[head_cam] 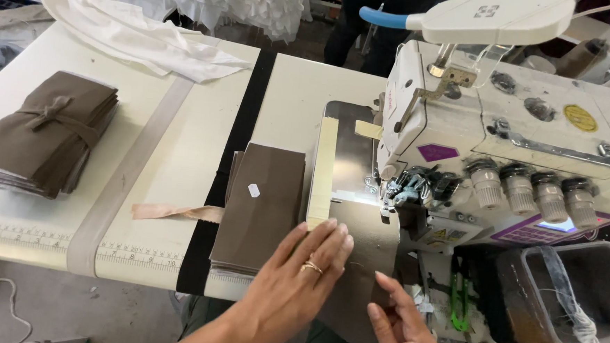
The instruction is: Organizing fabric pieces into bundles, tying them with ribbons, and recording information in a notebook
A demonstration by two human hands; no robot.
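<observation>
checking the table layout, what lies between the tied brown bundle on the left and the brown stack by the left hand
In the head view, between the tied bundle and the brown stack lie a grey strip, a tan strip and a black band on the table.

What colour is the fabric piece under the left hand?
Dark brown fabric piece, flat under the left hand; the head view shows it.

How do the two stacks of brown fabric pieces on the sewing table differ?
The far-left stack is bound with a knotted fabric strip; the near stack lies loose. The far-left stack sits away from the hands; the near stack is beside the left hand. Both hold flat brown cut pieces.
</observation>
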